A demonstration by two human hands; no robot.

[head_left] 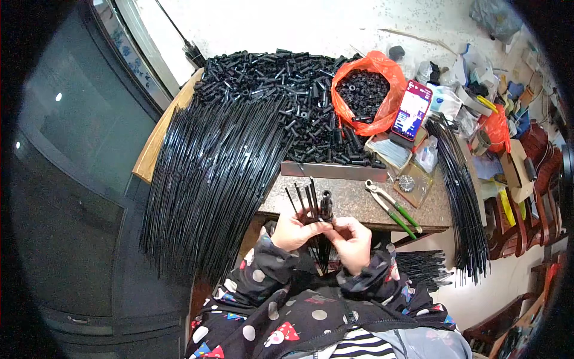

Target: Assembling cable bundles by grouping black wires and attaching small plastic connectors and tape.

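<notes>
In front of my body, my left hand (294, 229) is closed round several thin black rods (308, 197), whose upper ends fan out above the fingers. My right hand (353, 239) meets it at the fingertips, in a pinch at the lower end of an upright black tubular piece (326, 204). More rod lengths run downward below both hands. The fingers hide how the piece and the rods touch. A large heap of similar black tubular pieces (263, 75) covers the far part of the table, and a thick spread of long black rods (209, 179) lies at the left.
A metal strip (341, 172) borders the heap. Green-handled pincers (394, 209) lie on the stone tabletop (353, 200). An orange bag (382, 72) holds small black parts; a lit phone (412, 110) leans beside it. More rods (463, 203) hang over the right edge, near clutter and wooden chairs (514, 227).
</notes>
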